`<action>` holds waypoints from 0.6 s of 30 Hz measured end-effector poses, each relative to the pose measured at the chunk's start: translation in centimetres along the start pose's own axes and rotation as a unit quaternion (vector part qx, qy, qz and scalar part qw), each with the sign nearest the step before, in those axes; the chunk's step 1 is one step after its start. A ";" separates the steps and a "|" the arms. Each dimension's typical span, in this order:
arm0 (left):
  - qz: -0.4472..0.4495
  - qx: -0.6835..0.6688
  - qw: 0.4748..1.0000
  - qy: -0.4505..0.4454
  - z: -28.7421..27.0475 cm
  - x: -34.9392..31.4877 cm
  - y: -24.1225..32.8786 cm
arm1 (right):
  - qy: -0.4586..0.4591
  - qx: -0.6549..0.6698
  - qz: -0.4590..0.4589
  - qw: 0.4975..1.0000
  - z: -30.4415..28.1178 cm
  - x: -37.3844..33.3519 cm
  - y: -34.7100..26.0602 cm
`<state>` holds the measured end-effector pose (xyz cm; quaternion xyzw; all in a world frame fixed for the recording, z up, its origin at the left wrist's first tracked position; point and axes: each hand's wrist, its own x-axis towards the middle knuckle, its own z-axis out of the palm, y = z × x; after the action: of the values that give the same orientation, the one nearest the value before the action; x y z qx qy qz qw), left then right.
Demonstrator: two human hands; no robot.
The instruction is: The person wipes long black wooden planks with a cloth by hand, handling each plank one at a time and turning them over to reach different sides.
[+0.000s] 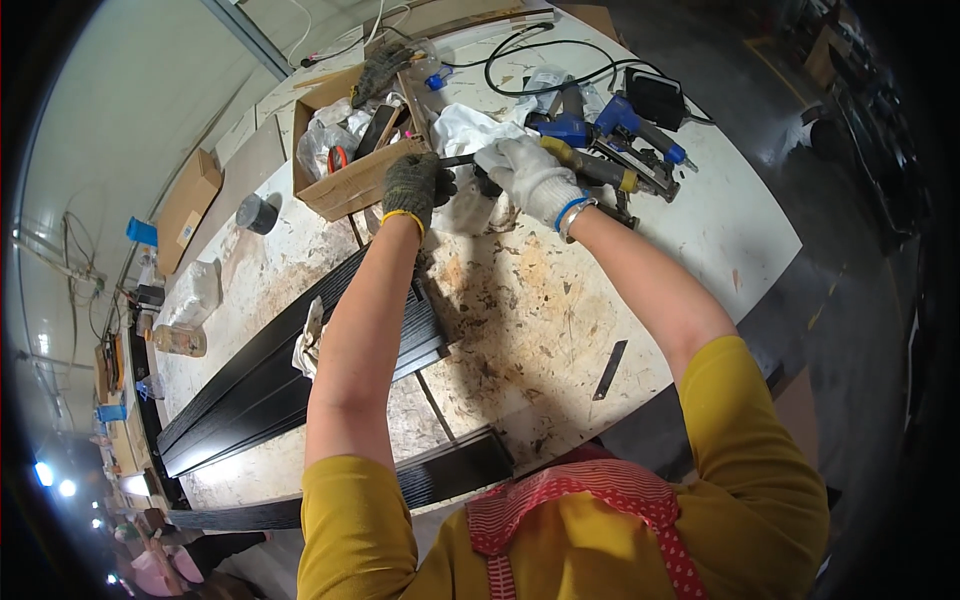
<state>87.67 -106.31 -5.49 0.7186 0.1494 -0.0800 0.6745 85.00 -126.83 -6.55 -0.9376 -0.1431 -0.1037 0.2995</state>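
Observation:
My left hand [415, 185], in a dark knit glove with a yellow cuff, pinches the tip of a thin dark tool [455, 160] beside an open cardboard box [350, 185]. In a white glove with a blue cuff, my right hand [530, 178] grips the handle end of that same tool over a crumpled white cloth [465, 125]. Both hands are stretched out to the far side of the worn white workbench [540, 300]. My forearms pass over long black moulding strips [270, 385] lying on the bench.
Blue and yellow power tools [610, 140] and a black cable [540, 55] lie behind my right hand. A tape roll [258, 213], a flat cardboard box [188, 208] and a jar [180, 340] sit at left. A small black strip [609, 369] lies near the bench's right edge.

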 end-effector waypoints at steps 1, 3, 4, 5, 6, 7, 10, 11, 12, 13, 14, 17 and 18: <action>-0.006 0.016 1.000 0.009 -0.2 0.2 -0.3 | -0.002 0.000 -0.002 1.000 -0.2 -0.1 -0.1; 0.017 0.027 1.000 -0.003 -1.0 0.0 -0.9 | -0.037 0.228 0.139 0.963 -1.3 -0.5 -0.3; 0.010 -0.025 0.999 -0.019 -1.1 -0.3 -1.4 | -0.117 0.355 0.220 0.901 -2.0 -0.6 -0.3; 0.003 -0.077 0.996 -0.034 -1.3 -0.6 -1.8 | -0.118 0.355 0.220 0.901 -1.7 -1.0 0.8; 0.004 -0.078 0.996 -0.040 -0.8 -1.0 -1.8 | -0.035 0.170 0.024 0.985 -1.6 -2.0 2.7; -0.017 -0.141 0.988 -0.055 -0.5 -1.3 -1.9 | 0.048 -0.030 -0.172 0.983 -1.2 -2.6 3.8; -0.038 -0.246 0.966 -0.075 -1.2 -1.4 -3.8 | -0.017 0.069 -0.082 0.994 -0.7 -2.3 3.5; -0.038 -0.289 0.953 -0.082 -2.0 -1.4 -4.8 | -0.107 0.121 0.027 0.986 -0.7 -2.0 2.7; -0.037 -0.304 0.948 -0.087 -0.8 -2.2 -4.9 | -0.105 0.119 0.035 0.987 -0.8 -2.3 3.1; -0.040 -0.302 0.948 -0.091 0.0 -3.0 -4.7 | -0.040 0.041 -0.046 0.997 -0.9 -2.8 3.2; -0.054 -0.312 0.944 -0.090 0.8 -3.7 -4.5 | 0.024 -0.038 -0.126 0.991 -1.0 -3.1 3.3; -0.066 -0.330 0.934 -0.118 1.5 -4.2 -4.4 | -0.027 -0.005 -0.061 0.998 -1.3 -3.2 2.3; -0.063 -0.337 0.930 -0.130 1.6 -4.3 -4.6 | -0.029 0.031 -0.045 0.998 -1.5 -3.3 1.7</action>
<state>82.31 -108.15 -8.58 0.4215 0.1237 -0.1597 0.8840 82.32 -129.69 -7.14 -0.9233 -0.1967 -0.0852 0.3187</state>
